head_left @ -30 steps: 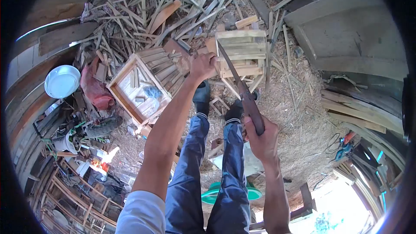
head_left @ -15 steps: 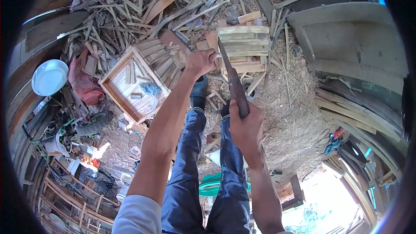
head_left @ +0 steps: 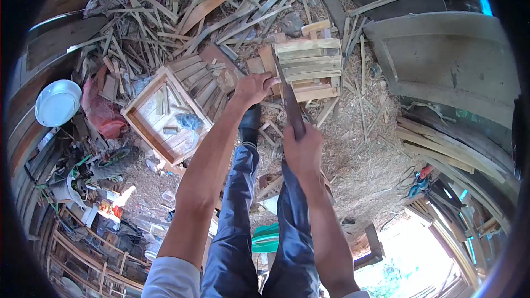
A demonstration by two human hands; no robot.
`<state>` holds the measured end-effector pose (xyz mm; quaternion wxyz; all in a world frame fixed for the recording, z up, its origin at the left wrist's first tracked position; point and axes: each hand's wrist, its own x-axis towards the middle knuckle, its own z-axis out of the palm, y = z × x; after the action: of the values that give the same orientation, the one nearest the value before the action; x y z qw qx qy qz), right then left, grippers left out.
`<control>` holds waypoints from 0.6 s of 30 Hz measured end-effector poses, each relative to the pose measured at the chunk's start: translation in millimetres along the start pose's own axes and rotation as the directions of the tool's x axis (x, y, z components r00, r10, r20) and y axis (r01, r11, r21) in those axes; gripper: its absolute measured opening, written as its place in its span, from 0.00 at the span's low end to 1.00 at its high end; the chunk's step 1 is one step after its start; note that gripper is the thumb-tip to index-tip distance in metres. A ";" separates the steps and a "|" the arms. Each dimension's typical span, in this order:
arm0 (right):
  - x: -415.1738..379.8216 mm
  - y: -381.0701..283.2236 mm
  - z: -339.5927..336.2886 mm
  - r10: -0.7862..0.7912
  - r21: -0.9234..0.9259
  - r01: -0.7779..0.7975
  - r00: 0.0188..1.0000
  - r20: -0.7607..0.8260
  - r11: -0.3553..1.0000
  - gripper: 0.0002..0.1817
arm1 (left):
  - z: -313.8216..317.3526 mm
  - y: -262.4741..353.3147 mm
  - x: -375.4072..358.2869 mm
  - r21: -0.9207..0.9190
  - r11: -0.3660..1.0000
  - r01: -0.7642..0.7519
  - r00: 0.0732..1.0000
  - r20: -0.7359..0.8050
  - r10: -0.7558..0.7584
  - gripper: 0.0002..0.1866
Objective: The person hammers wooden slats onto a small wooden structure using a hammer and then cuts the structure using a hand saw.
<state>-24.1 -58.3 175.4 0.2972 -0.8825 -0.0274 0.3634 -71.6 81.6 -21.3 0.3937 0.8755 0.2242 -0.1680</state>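
Observation:
In my right hand (head_left: 303, 149) is a long, dark hand saw (head_left: 291, 99), its narrow end pointing away from me. The blade runs along the left edge of a slatted wooden crate (head_left: 309, 58), whose top has a gap near its front. My left hand (head_left: 255, 88) is closed at that same edge, just left of the blade. Its fingers pinch a pale bit that looks like the end of a wooden slat, mostly covered by the fingers. The saw's grip is hidden inside my right fist.
A wooden tray (head_left: 165, 160) holding offcuts and a blue plastic bag (head_left: 189, 121) lies at left. Scrap strips (head_left: 232, 0) heap up behind. A white basin (head_left: 57, 103) stands far left, boards (head_left: 441, 146) are stacked right, and a green stool-like item (head_left: 266, 237) sits between my legs.
My right hand and the saw have shifted slightly left and down, and the saw stands a little steeper. My left hand stays by the crate's edge. The whole view has tilted slightly.

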 end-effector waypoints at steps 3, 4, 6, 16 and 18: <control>-45.1 -3.3 -21.6 0.002 -0.012 -0.001 1.000 0.021 1.000 0.13 | 8.9 9.5 -4.2 -0.016 0.999 -0.040 0.997 -0.074 0.038 0.14; -48.4 -3.3 -24.3 0.049 0.015 -0.050 0.997 0.056 0.999 0.13 | 12.8 11.7 -6.7 -0.015 0.998 -0.065 0.989 -0.131 0.063 0.14; -17.0 8.5 -10.8 0.078 -0.052 -0.075 0.995 0.061 0.996 0.13 | 21.2 9.7 -8.3 -0.017 0.997 -0.070 0.983 -0.169 0.066 0.13; -63.2 26.8 -47.9 0.043 -0.037 -0.042 0.999 0.032 0.998 0.10 | 17.5 7.0 -9.8 -0.006 0.988 -0.157 0.961 -0.232 0.151 0.15; -58.5 26.6 -46.3 0.084 -0.040 -0.081 0.994 0.067 0.996 0.08 | 17.3 1.3 -8.7 -0.025 0.997 -0.073 0.981 -0.184 0.067 0.15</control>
<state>-41.0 -119.1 223.4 0.2644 -0.8753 -0.0078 0.4049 -80.3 65.4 -27.4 0.3910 0.8882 0.2311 -0.0694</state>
